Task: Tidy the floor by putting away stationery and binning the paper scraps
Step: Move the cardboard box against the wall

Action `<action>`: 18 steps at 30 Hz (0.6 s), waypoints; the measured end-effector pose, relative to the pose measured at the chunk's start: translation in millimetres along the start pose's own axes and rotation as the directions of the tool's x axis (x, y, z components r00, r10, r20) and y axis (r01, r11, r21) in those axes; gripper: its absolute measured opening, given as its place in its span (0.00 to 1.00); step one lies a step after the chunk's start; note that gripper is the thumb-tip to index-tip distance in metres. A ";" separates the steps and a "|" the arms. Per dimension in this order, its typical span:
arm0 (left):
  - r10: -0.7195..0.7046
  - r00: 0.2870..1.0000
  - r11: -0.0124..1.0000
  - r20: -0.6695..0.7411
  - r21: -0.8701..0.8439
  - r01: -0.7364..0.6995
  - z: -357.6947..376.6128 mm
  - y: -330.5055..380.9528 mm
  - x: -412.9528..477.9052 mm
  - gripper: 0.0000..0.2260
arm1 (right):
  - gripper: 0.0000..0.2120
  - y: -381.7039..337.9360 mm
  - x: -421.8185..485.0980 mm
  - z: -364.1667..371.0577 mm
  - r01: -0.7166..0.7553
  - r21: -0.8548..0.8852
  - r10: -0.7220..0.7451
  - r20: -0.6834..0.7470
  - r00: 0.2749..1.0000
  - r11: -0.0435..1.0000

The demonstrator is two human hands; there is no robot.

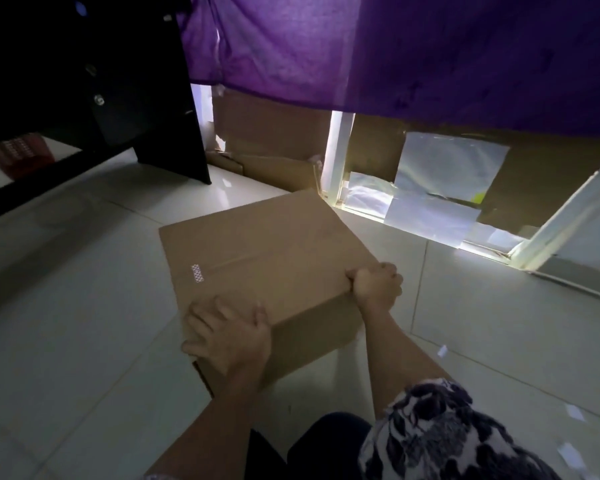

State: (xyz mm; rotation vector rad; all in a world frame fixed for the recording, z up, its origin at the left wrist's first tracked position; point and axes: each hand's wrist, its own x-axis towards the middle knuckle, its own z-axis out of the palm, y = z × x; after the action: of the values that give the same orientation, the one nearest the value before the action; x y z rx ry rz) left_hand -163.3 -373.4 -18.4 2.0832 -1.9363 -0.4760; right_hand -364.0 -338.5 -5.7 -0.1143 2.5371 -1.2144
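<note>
Your patterned sleeve (447, 427) hangs beside paper scraps (442, 350) lying unbinned on the floor (84, 306). Your left hand (227, 336) rests spread on the cardboard box (257, 244), and your right hand (374, 285) grips its edge. No stationery shows.

Tiled floor (84, 306) w/ cardboard box (257, 244) & paper scraps (442, 350) at rt.

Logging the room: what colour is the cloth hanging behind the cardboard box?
Purple; the cloth shows best in the head view.

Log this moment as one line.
left hand rests on cardboard box near corner | right hand grips its right edge | paper scraps on floor
</note>
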 end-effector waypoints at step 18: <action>-0.312 0.932 0.902 0.182 -0.252 0.352 -104.7 35.0 21.7 0.49 | 0.20 11.9 -62.3 -98.0 -0.221 0.426 0.224 0.042 0.974 0.877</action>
State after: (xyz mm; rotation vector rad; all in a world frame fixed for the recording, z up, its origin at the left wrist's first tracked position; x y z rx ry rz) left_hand -151.4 -401.4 89.9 2.2402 -1.4660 -0.9319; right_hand -336.1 -245.0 58.2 0.2802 2.1487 -1.6367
